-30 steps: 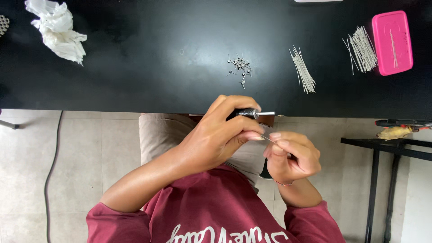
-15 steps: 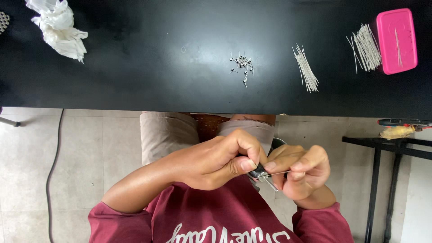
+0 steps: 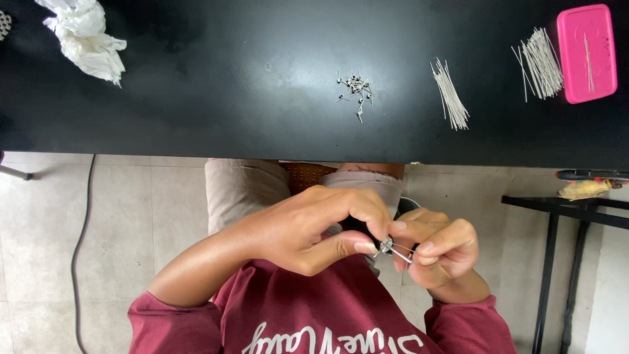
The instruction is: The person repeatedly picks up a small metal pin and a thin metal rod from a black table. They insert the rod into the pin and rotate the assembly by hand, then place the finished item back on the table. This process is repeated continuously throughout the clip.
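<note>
While the left hand [image 3: 314, 226] pinches a small metal tool [image 3: 386, 246] and the right hand [image 3: 436, 252] grips a thin wire [image 3: 405, 255] above the lap, short, steady twists close to the tip seem best.

Black table [image 3: 196, 98], grey tiled floor [image 3: 46, 216].

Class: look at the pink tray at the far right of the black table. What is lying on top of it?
One thin metal pin lies lengthwise on the pink tray. A loose bundle of similar pins rests beside it on the black table. Anything beneath the tray is hidden.
</note>
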